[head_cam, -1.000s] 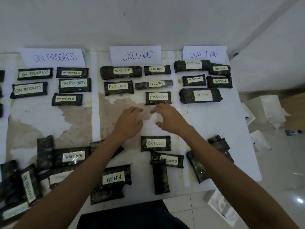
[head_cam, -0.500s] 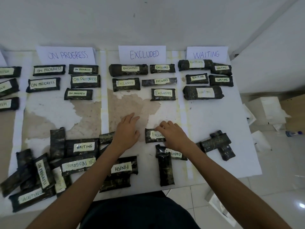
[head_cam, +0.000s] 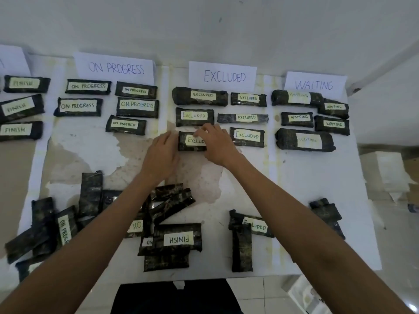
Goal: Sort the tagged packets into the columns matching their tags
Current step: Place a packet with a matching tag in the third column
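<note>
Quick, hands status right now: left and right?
Left hand: open, fingers touching the left end of the Excluded packet.
Right hand: gripping that packet.

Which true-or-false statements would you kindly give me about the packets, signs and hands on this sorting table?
The right hand holds an EXCLUDED packet in the EXCLUDED column. True.
The WAITING column holds five packets. True.
The ON PROGRESS sign stands right of the EXCLUDED sign. False: it stands left of it.
The upside-down FINISH packet lies in the FINISH column. False: it lies in the unsorted pile near the table's front edge.
The left hand grips a WAITING packet. False: its fingers touch the EXCLUDED packet's left end.
</note>
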The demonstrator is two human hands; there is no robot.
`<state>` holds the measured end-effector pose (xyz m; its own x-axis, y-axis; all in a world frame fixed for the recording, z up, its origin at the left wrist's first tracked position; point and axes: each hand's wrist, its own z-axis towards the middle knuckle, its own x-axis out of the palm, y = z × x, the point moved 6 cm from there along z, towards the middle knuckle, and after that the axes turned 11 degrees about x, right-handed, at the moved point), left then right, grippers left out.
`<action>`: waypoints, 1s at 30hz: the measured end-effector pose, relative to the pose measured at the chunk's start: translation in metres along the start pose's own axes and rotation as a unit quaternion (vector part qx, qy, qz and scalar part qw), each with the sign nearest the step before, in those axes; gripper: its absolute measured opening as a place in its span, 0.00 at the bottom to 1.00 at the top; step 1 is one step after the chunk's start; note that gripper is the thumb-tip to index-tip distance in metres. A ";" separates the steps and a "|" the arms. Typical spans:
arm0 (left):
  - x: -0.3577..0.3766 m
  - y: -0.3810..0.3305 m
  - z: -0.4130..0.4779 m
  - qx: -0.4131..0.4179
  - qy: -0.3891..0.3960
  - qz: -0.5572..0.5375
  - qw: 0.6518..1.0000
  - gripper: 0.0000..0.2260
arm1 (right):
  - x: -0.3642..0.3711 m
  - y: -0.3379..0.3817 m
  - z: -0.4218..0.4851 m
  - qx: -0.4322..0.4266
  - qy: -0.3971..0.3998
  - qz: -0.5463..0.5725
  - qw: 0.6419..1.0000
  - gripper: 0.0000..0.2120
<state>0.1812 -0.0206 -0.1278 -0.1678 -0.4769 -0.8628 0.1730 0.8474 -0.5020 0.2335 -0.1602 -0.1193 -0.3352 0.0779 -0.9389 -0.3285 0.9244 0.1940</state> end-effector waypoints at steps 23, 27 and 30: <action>0.006 -0.051 -0.065 0.013 -0.013 -0.013 1.000 0.24 | 0.002 -0.011 -0.078 0.042 0.026 0.150 0.987 0.24; 0.026 -0.076 -0.098 0.020 0.001 -0.042 0.999 0.23 | 0.016 -0.020 -0.143 0.119 0.041 0.163 0.979 0.21; 0.041 -0.092 -0.120 0.037 0.024 -0.051 0.998 0.22 | 0.032 -0.023 -0.191 0.207 0.045 0.100 0.972 0.24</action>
<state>0.0423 -0.0906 -0.1096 -0.2340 -0.5458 -0.8046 0.2229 0.7754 -0.5908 0.0613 -0.2507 -0.0999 -0.4384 0.2562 -0.8615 0.1287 0.9665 0.2219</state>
